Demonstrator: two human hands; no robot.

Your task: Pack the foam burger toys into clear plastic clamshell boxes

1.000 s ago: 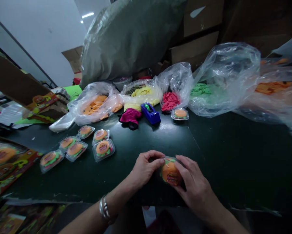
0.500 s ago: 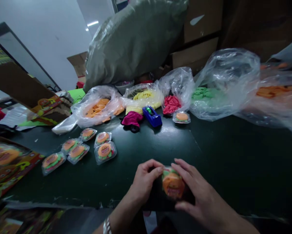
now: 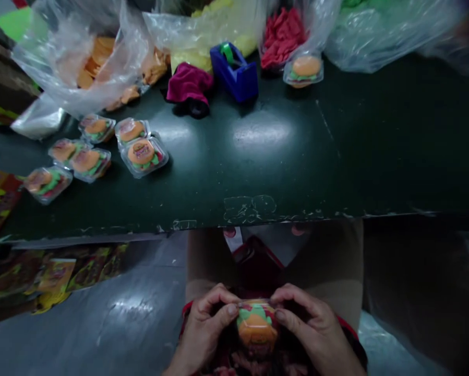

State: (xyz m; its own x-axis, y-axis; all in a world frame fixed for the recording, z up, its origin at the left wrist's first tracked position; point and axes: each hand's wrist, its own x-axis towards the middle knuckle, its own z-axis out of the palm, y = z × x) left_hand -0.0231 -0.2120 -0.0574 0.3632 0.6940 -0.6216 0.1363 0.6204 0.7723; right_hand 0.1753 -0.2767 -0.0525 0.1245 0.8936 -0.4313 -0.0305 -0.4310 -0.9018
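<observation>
Both my hands hold one clear plastic clamshell with a burger-shaped toy (image 3: pixel 256 325) inside, down in my lap below the table edge. My left hand (image 3: pixel 203 330) pinches its left side with curled fingers. My right hand (image 3: pixel 310 331) grips its right side the same way. The toy shows an orange bun with green and red layers. On the dark green table (image 3: pixel 257 156), several packed burger clamshells (image 3: pixel 142 154) lie in a group at the left. One more burger pack (image 3: pixel 303 69) sits at the back by the bags.
A blue tape dispenser (image 3: pixel 234 73) and a magenta cloth (image 3: pixel 189 83) lie at the table's back. Clear bags hold orange pieces (image 3: pixel 97 52), yellow pieces (image 3: pixel 214 21) and red pieces (image 3: pixel 283 28). Printed burger cartons (image 3: pixel 42 271) lie on the floor at the left.
My hands have drawn the burger pack off the table and down into my lap. The view has tilted down, so the table's near edge now crosses mid-frame.
</observation>
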